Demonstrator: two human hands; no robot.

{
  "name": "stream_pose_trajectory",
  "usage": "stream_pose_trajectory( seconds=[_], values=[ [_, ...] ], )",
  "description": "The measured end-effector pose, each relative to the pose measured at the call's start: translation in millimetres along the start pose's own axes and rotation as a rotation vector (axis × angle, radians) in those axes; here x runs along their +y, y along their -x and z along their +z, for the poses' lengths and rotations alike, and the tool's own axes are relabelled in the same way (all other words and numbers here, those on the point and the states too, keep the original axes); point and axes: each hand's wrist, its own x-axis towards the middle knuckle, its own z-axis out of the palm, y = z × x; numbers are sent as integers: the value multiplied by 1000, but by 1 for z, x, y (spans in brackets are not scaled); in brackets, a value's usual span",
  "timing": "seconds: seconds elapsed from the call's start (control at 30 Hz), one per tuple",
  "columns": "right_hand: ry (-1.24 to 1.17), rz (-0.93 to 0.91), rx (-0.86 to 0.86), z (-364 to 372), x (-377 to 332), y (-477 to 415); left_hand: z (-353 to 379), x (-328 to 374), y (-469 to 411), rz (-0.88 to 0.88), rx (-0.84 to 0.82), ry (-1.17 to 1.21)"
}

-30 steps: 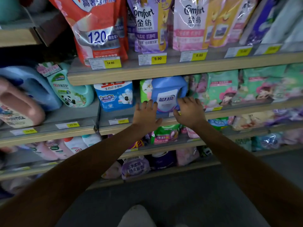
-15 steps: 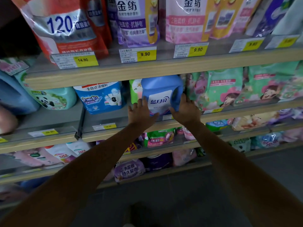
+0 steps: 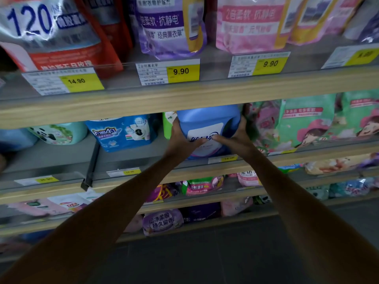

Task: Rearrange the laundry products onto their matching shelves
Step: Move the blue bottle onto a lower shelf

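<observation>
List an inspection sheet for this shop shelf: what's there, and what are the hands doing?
Surface: grey shelf with wooden front edge.
Job's things: blue plastic detergent bottle with white label, upright on that shelf.
Clutter: blue washing-powder bag to its left; green pouches to its right; purple pouch and pink pouch above, over yellow price tags.
Grippers: left hand and right hand grip the bottle's sides, thumbs across its label.
Cables: nothing seen.
Surroundings: dark floor; lilac pouch on a lower shelf.
</observation>
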Motion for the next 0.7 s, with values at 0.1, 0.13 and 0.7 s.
stream_pose_trajectory(
  seconds=[0.1, 0.13, 0.7],
  values=[
    [-44, -56, 38, 3, 8, -4, -3, -6, -2, -3, -12, 23],
    [-39, -81, 48, 5, 8, -2, -5, -7, -1, -11, -18, 42],
    [394, -302, 78, 88, -67, 25, -96, -31, 43, -63, -147, 322]
  ],
)
